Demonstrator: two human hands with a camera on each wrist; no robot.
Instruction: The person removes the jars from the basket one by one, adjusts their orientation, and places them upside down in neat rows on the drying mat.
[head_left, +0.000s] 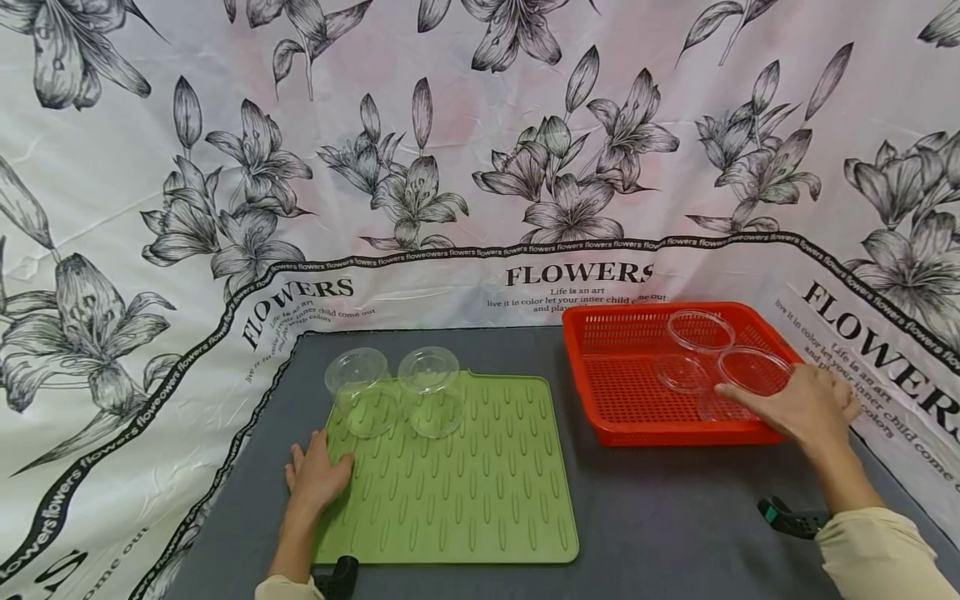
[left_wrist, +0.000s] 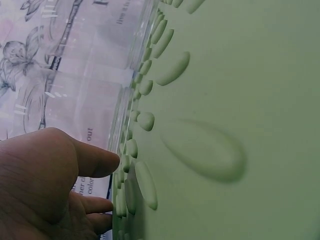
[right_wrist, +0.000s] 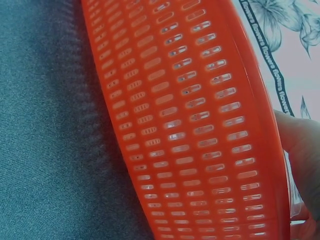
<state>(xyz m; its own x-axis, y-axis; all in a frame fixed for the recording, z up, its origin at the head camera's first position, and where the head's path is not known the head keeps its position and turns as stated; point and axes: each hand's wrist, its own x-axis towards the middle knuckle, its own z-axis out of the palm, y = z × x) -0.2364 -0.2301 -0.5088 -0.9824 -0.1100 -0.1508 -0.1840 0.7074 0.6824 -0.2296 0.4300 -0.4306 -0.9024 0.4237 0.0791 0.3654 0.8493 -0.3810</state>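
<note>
At the right of the frame, the right hand (head_left: 810, 404) holds the nearer clear plastic cup (head_left: 753, 371), thumb at its left side and the other fingers at its right; the grip is about as wide as the rim, presumably because thin, smooth plastic is steadier held across its width than squeezed at one point. That cup is within the red slotted basket (head_left: 675, 435), though I cannot tell whether its base bears on the floor; a farther clear cup (head_left: 701, 331) stands just behind it to the left, and the basket's raised walls probably keep both from straying.

At the lower left, the left hand (head_left: 318, 475) grips nothing, fingers loosely spread and thumb at the left edge of the green ridged mat (head_left: 480, 492), perhaps to steady it; whether it presses I cannot tell. Two more clear cups, a left one (head_left: 358, 392) and a right one (head_left: 431, 392), are side by side at the mat's upper left; the ridges may let air beneath them; which end is up is unclear.
</note>
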